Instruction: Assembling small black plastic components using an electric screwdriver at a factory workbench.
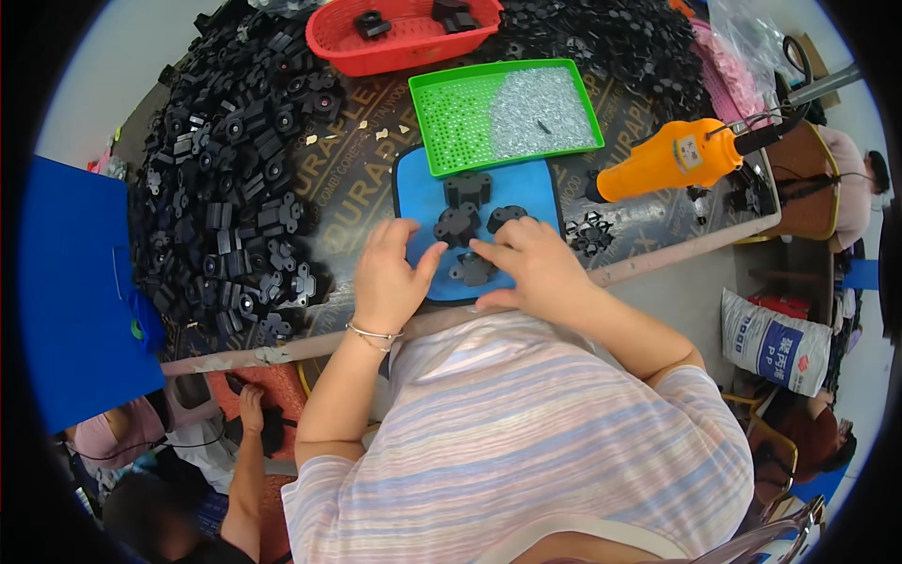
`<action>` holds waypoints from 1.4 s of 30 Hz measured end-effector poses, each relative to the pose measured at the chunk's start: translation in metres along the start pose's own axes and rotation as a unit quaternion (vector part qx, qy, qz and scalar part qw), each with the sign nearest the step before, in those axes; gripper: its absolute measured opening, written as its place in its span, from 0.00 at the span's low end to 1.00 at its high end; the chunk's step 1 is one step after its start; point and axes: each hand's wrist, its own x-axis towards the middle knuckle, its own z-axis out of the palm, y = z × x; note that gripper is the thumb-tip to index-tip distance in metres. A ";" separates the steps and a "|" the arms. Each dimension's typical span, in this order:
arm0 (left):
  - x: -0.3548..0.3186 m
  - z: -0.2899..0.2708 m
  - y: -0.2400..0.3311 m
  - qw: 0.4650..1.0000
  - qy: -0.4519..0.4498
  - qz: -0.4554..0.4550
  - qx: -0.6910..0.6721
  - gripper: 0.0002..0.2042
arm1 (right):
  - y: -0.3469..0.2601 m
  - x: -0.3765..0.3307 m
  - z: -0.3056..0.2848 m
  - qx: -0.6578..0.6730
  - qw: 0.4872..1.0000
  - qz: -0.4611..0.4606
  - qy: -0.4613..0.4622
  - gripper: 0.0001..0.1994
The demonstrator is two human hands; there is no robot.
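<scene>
Both hands, left hand point(390, 275) and right hand point(531, 266), on black plastic part point(471, 270) atop blue mat point(425, 197).

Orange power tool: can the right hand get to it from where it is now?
Probably yes. The orange power tool hangs up and to the right of the right hand, with nothing in the gap but bare tabletop. The hand first has to let go of the black part on the blue mat.

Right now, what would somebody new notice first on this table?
Probably the huge heap of black plastic parts covering the table's left side. Next, the bright orange power tool on the right, beside the green tray. In the middle, the left hand and right hand press black parts on a blue mat.
</scene>
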 end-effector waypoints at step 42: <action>0.014 -0.050 -0.046 0.928 0.027 0.014 -0.371 0.29 | 0.023 -0.011 -0.064 0.295 0.931 0.052 -0.210 0.08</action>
